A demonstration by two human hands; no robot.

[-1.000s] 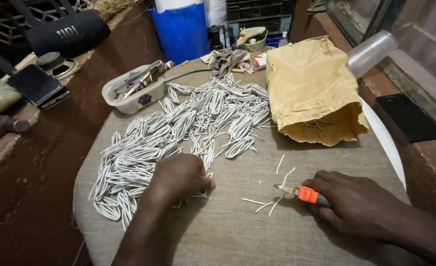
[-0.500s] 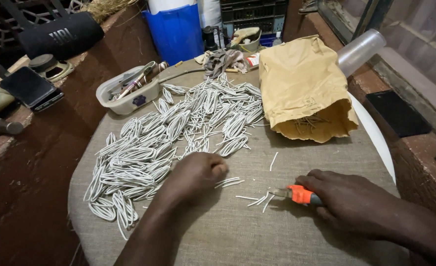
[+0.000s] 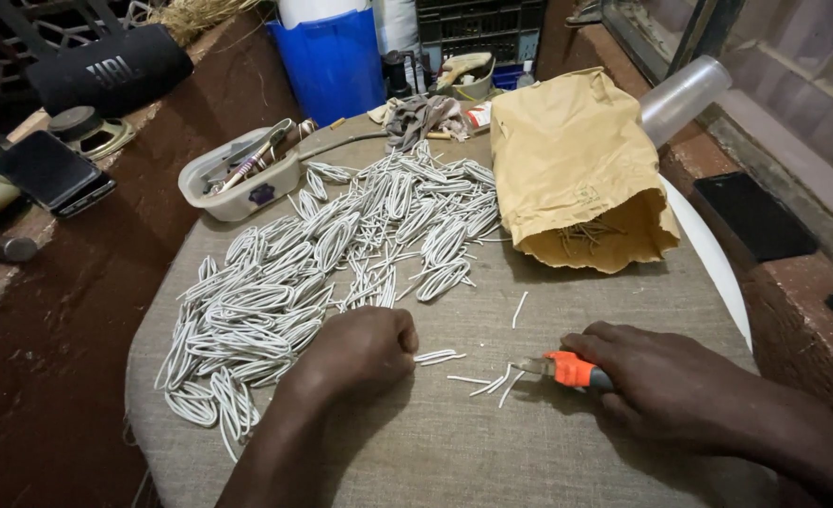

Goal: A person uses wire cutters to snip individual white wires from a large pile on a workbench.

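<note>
The left hand [image 3: 360, 348] is curled into a loose fist at the near edge of the heap of white wire loops [image 3: 322, 263], seemingly pinching one folded loop [image 3: 435, 357] that pokes out flat onto the cloth-covered counter [image 3: 454, 442]. The right hand [image 3: 661, 381] lies low and closed round orange-handled cutters [image 3: 567, 369], their tip among short white offcuts [image 3: 492, 381], within easy reach of the held loop. Behind stands an open brown paper bag [image 3: 576, 169].
</note>
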